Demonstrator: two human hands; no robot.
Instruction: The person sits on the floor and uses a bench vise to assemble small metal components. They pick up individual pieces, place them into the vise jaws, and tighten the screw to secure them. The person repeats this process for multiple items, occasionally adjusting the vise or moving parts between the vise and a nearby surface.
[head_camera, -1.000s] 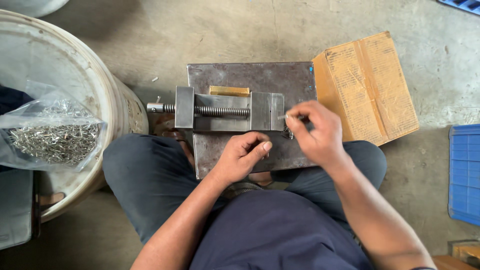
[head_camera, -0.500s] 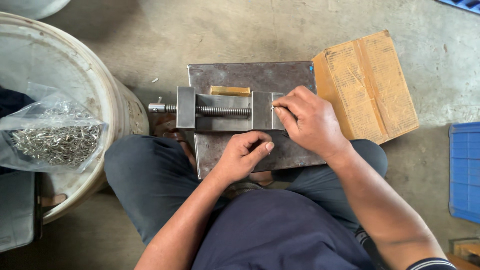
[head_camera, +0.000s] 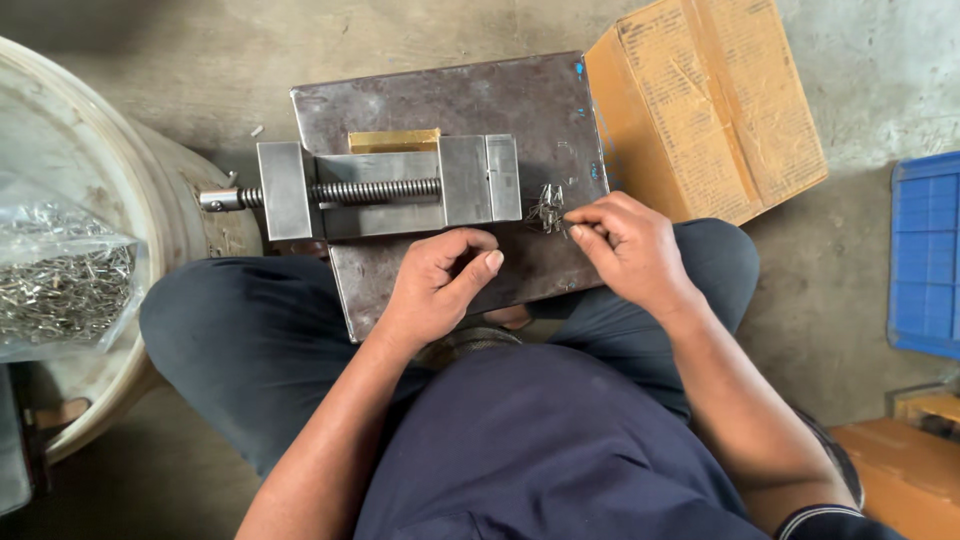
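My right hand (head_camera: 635, 250) is at the right end of the small machine vise (head_camera: 390, 188), fingertips (head_camera: 578, 222) pinched together on a little tangle of thin metal pins (head_camera: 546, 208) lying on the steel plate (head_camera: 450, 105), just right of the vise's fixed jaw block. My left hand (head_camera: 435, 285) is loosely curled, empty as far as I can see, thumb out, resting on the near edge of the plate just below the vise body. The vise screw (head_camera: 375, 190) is exposed on the left side, and a brass-coloured bar (head_camera: 393, 140) lies along the far side of the vise. To do this pick well, I judge: single out one pin from the cluster, not the whole tangle; roll it between thumb and index so it lies straight; keep the left hand planted to steady the plate on my lap. Risk: pins snag on each other and scatter off the right edge toward the cardboard box (head_camera: 710, 100). The bag of pins (head_camera: 60, 280) sits far left in the white tub (head_camera: 150, 200), well apart.
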